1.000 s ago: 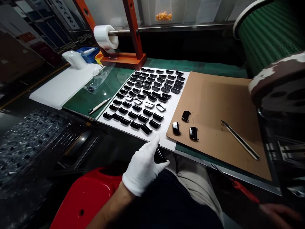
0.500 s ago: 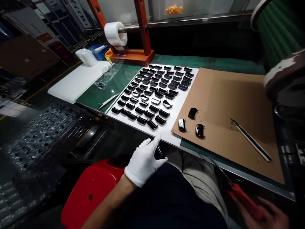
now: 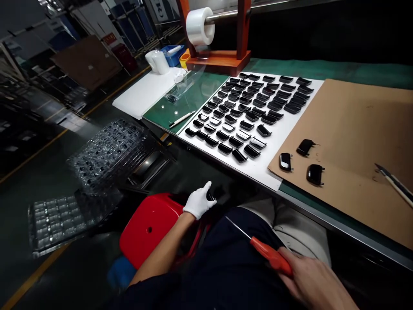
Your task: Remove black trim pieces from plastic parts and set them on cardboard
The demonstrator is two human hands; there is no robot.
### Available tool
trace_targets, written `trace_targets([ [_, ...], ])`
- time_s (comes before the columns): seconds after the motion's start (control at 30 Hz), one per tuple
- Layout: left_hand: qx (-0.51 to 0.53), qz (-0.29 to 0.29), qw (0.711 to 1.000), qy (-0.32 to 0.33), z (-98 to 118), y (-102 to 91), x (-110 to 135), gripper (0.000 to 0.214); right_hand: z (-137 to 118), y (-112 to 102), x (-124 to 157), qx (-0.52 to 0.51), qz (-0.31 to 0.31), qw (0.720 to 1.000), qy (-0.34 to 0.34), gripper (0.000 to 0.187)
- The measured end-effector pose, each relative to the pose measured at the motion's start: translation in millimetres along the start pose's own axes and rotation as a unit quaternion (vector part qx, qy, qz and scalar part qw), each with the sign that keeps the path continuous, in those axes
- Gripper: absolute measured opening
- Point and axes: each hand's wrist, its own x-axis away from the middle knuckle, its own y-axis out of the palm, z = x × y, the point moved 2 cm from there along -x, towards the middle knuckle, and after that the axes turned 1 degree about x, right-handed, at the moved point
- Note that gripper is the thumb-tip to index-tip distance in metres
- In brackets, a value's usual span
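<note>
Here's the small glossy black part, off the surface, with the white-gloved left hand holding it: the grip is closed on it between finger and thumb, though glove and shadow hide much of its shape. Just beside that wrist sits the red plastic stool. Over to the bare right hand, its grip wrapped firmly round the red-handled tool, thin metal shaft angled toward the glove! Up on the green surface, rows of small black parts cover the white sheet; three black pieces lie apart on the brown cardboard sheet, near a slim black-and-white tool. Farther back, a clear film roll hangs on its orange-brown wooden stand; lower left, clear plastic trays are stacked.
</note>
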Motion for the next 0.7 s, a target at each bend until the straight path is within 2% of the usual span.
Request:
trace_targets([
  [0.07, 0.013, -0.004, 0.999, -0.031, -15.3, 8.8, -2.4, 0.051, -9.2, -3.1, -13.4, 0.050, 0.000, 0.999, -0.006, 0.011],
  [0.13, 0.026, -0.006, 0.998, -0.049, -25.7, 15.0, -2.5, 0.041, -12.9, -3.0, -19.2, 0.052, 0.009, 0.999, -0.009, 0.012],
  [0.27, 0.043, -0.010, 0.996, -0.074, -37.1, 20.5, 0.2, 0.037, -13.1, -5.1, -19.3, 0.026, -0.015, 1.000, 0.006, 0.017],
  [0.37, 0.047, -0.003, 0.994, -0.094, -45.1, 19.0, 0.6, 0.037, -11.5, -9.5, -15.7, 0.015, -0.045, 0.999, 0.016, 0.017],
  [0.47, 0.050, 0.007, 0.993, -0.105, -52.6, 15.1, -1.5, 0.037, -8.2, -11.6, -10.0, 0.002, -0.048, 0.999, 0.020, 0.016],
  [0.57, 0.055, 0.014, 0.993, -0.106, -54.1, 13.1, -4.9, 0.037, -6.5, -11.2, -6.1, -0.005, -0.049, 0.999, 0.021, 0.016],
  [0.7, 0.063, 0.018, 0.994, -0.084, -42.1, 14.9, -6.8, 0.041, -7.8, -15.2, -6.9, -0.002, -0.030, 0.999, 0.016, 0.013],
])
